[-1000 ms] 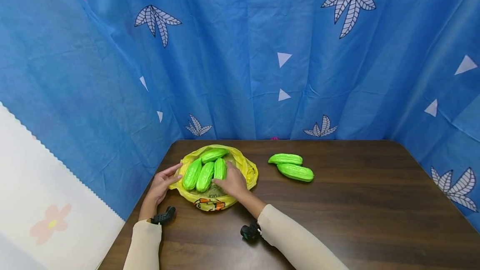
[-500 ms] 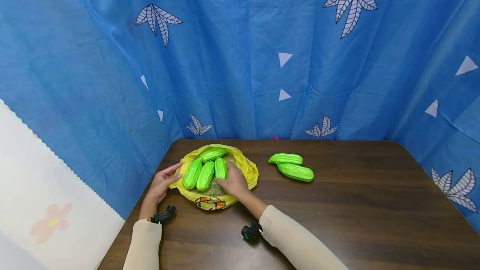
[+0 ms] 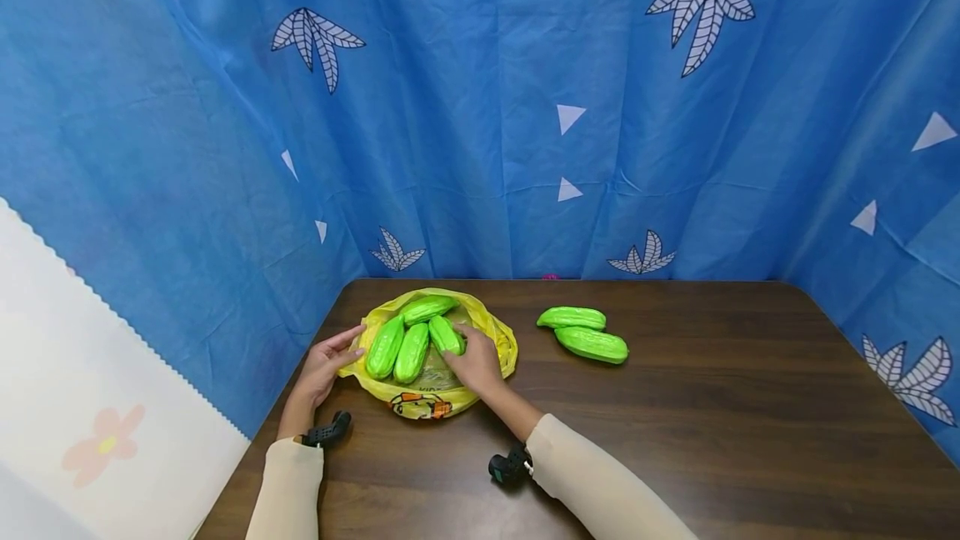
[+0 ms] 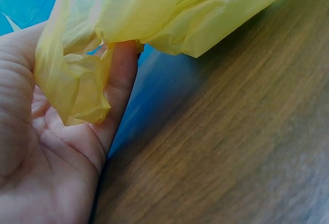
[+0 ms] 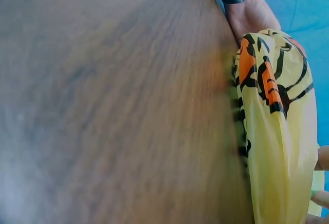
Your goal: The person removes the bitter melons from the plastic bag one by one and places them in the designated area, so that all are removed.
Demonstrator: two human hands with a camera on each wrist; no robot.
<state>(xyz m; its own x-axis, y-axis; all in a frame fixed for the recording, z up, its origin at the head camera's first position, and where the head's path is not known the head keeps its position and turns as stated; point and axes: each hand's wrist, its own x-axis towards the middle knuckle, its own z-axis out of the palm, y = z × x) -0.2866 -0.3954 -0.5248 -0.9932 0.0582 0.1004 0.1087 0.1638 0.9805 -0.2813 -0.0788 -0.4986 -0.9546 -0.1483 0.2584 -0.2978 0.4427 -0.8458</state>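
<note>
An opened yellow plastic bag (image 3: 487, 315) with a printed cartoon sits at the table's left side, its rim rolled wide. Three bright green ridged bitter gourds (image 3: 412, 353) lie inside it. Another bitter gourd (image 3: 446, 335) is gripped by my right hand (image 3: 476, 363), thumb on the near side and fingers behind it, within the bag's mouth. My left hand (image 3: 321, 370) holds the bag's left rim between thumb and fingers; in the left wrist view a fold of yellow plastic (image 4: 82, 88) hangs over the palm. The right wrist view shows mostly the bag's outer side (image 5: 280, 147).
Two more bitter gourds (image 3: 591, 344) lie side by side on the dark wooden table (image 3: 720, 407), right of the bag. A blue patterned curtain (image 3: 465, 107) closes off the back and sides. White cloth (image 3: 90, 373) hangs at the left.
My right hand has shifted slightly right, and the bitter gourd in it has turned from upright to slanting, away from its neighbour. The left hand stays at the rim.
</note>
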